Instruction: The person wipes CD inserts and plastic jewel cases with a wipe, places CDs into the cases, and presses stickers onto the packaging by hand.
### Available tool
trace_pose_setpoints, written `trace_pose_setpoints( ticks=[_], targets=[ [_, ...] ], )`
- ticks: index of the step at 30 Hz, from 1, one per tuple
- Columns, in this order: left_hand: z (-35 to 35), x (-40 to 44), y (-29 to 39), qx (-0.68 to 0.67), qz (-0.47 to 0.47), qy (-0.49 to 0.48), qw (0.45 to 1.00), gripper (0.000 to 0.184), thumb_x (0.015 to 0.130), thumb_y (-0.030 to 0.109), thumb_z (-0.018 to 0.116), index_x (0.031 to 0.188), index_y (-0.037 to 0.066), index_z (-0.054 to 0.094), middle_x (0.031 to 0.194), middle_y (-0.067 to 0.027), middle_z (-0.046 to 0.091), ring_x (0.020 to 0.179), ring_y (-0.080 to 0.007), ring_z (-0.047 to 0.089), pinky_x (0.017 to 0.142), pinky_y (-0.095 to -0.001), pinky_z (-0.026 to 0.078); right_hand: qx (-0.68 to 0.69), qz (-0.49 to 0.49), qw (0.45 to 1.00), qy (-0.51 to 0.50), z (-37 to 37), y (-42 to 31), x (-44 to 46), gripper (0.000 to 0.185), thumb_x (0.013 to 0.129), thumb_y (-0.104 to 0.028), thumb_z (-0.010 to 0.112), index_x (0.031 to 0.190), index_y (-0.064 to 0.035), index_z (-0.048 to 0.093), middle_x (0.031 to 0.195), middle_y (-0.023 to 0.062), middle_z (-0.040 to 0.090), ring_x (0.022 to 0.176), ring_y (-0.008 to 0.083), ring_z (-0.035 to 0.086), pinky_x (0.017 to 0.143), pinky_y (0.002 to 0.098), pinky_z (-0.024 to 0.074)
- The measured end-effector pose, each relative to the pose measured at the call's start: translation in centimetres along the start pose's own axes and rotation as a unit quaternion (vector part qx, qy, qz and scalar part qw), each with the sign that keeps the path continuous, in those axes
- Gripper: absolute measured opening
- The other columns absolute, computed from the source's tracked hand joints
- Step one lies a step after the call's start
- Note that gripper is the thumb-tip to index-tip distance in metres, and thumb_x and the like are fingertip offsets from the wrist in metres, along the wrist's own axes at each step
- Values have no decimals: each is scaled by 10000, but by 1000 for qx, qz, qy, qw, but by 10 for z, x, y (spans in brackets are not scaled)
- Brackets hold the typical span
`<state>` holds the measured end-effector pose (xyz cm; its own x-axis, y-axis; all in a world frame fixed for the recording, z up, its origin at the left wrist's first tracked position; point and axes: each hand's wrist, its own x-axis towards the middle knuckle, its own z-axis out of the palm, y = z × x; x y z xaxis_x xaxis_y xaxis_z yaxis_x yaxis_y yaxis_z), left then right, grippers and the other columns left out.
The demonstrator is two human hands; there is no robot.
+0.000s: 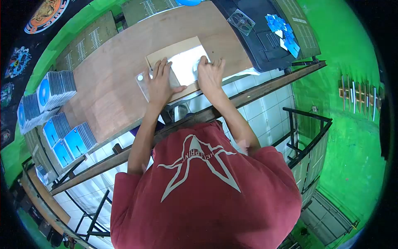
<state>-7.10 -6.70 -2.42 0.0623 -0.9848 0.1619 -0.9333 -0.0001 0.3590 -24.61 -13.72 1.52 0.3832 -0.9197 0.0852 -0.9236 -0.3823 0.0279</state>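
Observation:
A white sheet (pixel 184 66) lies on a brown board (pixel 174 48) at the front of the wooden table. My left hand (pixel 159 83) rests with fingers spread on a clear flat piece (pixel 143 86) that reaches over the left part of the sheet. On the sheet's right side is my right hand (pixel 210 74), its fingers curled down at the edge. Whether those fingers hold anything is too small to tell.
Stacks of blue-covered cases (pixel 52 93) stand at the left, with more cases (pixel 76 142) nearer the front. A black lid-like surface (pixel 259 45) at the right holds a clear case (pixel 241 22) and blue cut pieces (pixel 286 35). The wooden table (pixel 103 74) has a front edge near my body.

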Motion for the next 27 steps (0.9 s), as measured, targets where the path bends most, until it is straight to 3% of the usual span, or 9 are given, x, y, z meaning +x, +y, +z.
trace_pose_setpoints(
  ticks=[12, 14, 16, 19, 21, 23, 25, 27],
  targets=[
    [2, 0, 1, 11, -11, -12, 1000, 1087, 597, 666, 857, 1468, 121, 501, 1596, -46, 444, 1502, -237, 360, 1193, -594, 238, 42, 29, 998, -37, -16, 13, 2, 239, 785, -61, 645, 1011, 15, 666, 844, 254, 736, 940, 412, 722, 1063, 575, 359],
    [5, -1, 0, 8, -10, -12, 1000, 1091, 592, 665, 860, 1468, 122, 501, 1597, -45, 443, 1501, -237, 362, 1190, -596, 242, 160, 15, 986, -33, -14, 23, 6, 212, 758, -62, 669, 957, 1, 705, 871, 269, 727, 942, 427, 710, 1044, 579, 375],
    [7, -1, -1, -10, 5, 28, 1000, 1043, 578, 655, 865, 1401, 92, 559, 1546, -66, 496, 1455, -254, 425, 1187, -613, 215, 173, 16, 984, -32, -9, 35, 7, 210, 754, -59, 677, 951, -3, 721, 890, 274, 723, 943, 434, 703, 1028, 568, 395],
    [6, -2, -3, -11, 9, 26, 1000, 1054, 577, 658, 864, 1407, 89, 552, 1551, -71, 491, 1463, -256, 415, 1188, -613, 211, 216, 22, 976, -19, -13, 52, 9, 238, 763, -36, 684, 991, 8, 737, 934, 276, 721, 944, 451, 693, 984, 519, 452],
    [6, -2, -4, -15, 8, 24, 1000, 1055, 576, 655, 866, 1409, 90, 551, 1554, -71, 488, 1465, -258, 412, 1188, -612, 212, 317, 46, 947, 2, -15, 57, 11, 223, 783, -4, 654, 993, 27, 720, 941, 279, 722, 949, 454, 692, 980, 496, 468],
    [7, -2, -4, -21, 10, 23, 999, 1055, 576, 653, 867, 1410, 90, 549, 1558, -71, 484, 1467, -259, 409, 1189, -612, 212, 273, 13, 962, 7, -2, 56, 4, 224, 780, 50, 618, 994, 37, 682, 933, 256, 725, 939, 441, 694, 1002, 535, 453],
    [7, -1, -4, -10, -3, -5, 1000, 1085, 588, 670, 858, 1458, 118, 519, 1604, -56, 430, 1506, -252, 351, 1201, -622, 222, 147, -81, 986, -1, 10, 45, -5, 276, 771, 66, 606, 1040, 23, 647, 913, 248, 714, 931, 426, 693, 1021, 523, 452],
    [6, -1, -5, -8, -4, -5, 1000, 1092, 587, 671, 858, 1462, 115, 514, 1605, -57, 429, 1507, -254, 349, 1207, -618, 213, 110, -95, 989, 18, 19, 29, -23, 310, 768, 66, 601, 1071, 5, 627, 897, 248, 700, 927, 416, 687, 1012, 484, 457]
  ],
)
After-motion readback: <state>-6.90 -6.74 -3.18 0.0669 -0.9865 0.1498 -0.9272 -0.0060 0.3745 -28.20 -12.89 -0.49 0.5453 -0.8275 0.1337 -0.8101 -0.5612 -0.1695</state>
